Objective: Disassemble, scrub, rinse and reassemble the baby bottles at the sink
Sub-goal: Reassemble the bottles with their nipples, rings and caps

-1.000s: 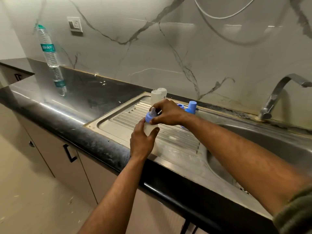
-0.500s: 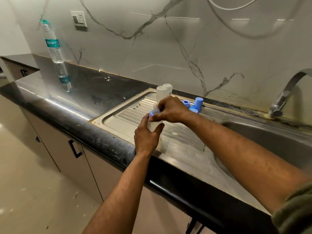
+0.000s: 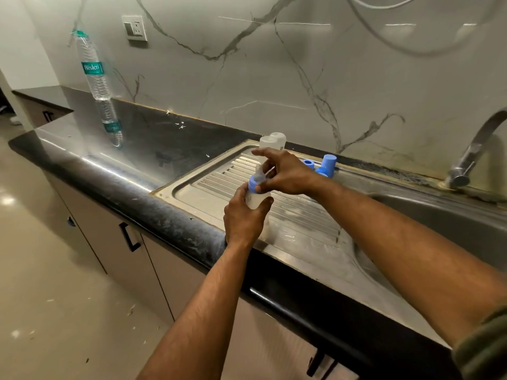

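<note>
Fingers: right hand [image 3: 285, 174] pinches blue collar [image 3: 253, 185] w/ thumb + finger, others spread.
L hand: left hand [image 3: 242, 218] wraps baby bottle [image 3: 256, 200].
Bottle: upright over drainboard [image 3: 208, 182], long axis up-down.
Collar: on top, just under R fingers.
Next: prob twist it.

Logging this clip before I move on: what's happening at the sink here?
A person stands at a steel sink drainboard working on a translucent baby bottle with a blue collar ring. The left hand grips the bottle's body, and the right hand pinches at the collar and clear teat on top. Whether the top is going on or coming off cannot be told. Two more translucent bottle bodies and loose blue plastic caps stand behind them on the drainboard.
</note>
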